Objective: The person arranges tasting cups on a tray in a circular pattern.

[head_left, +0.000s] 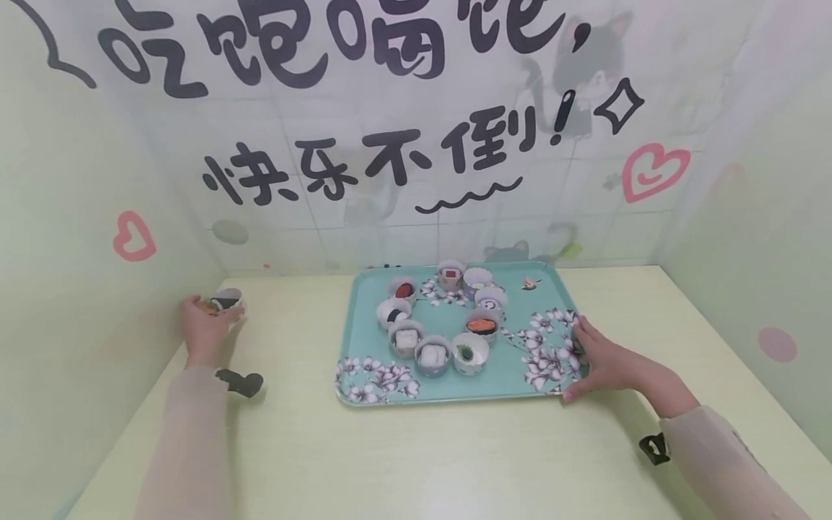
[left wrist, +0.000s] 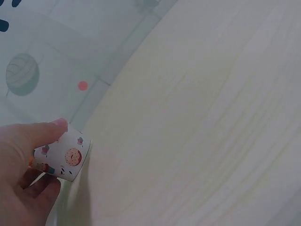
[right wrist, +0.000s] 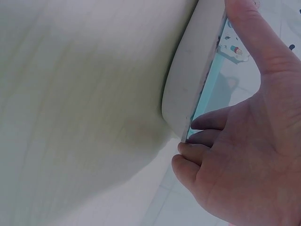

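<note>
At the far left of the table, my left hand (head_left: 206, 331) grips a small paper cup (left wrist: 70, 153) printed with doughnuts and cupcakes, thumb on one side and fingers on the other. In the head view, something black and white with an orange part shows in that cup, partly hidden by the fingers. My right hand (head_left: 614, 361) holds the near right corner of a turquoise tray (head_left: 416, 393) with a flower print, thumb at the front edge and fingers at the right rim. Several paper cups (head_left: 451, 274) with sushi pieces in them, such as an orange-topped sushi (head_left: 482, 326), form a ring on the tray.
The pale wooden table (head_left: 416, 462) is boxed in by a back wall (head_left: 312, 238) with lettering and by side walls on the left and right. My left hand is close to the left wall (head_left: 91, 303). Black straps hang at both wrists.
</note>
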Demonstrator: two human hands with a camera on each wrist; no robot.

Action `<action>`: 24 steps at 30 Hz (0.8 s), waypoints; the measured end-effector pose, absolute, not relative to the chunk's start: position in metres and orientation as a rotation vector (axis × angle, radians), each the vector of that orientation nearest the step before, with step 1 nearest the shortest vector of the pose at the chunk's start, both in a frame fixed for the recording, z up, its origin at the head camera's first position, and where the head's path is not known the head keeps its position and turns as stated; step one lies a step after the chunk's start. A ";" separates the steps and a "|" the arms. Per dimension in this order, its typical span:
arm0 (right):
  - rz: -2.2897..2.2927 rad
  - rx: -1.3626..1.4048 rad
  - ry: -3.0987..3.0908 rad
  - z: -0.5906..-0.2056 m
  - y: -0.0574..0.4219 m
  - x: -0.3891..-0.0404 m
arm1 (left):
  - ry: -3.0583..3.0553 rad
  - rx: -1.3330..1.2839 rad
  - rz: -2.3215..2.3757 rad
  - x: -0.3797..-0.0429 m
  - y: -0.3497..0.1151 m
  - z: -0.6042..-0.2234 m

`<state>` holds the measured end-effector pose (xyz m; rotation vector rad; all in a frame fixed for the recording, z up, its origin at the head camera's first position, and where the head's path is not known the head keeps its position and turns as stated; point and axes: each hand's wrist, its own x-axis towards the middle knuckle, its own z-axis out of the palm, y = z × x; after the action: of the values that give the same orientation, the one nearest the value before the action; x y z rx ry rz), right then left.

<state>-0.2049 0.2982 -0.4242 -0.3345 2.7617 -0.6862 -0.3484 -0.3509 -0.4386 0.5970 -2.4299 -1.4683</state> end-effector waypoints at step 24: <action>-0.706 -0.328 2.750 -0.420 0.296 -0.203 | -2.556 0.419 -1.339 -0.371 -0.318 -0.427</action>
<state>-0.2030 0.2965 -0.4204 -0.3285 2.7499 -0.7064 -0.3712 -0.3178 -0.4273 0.4188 -2.5561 -1.3387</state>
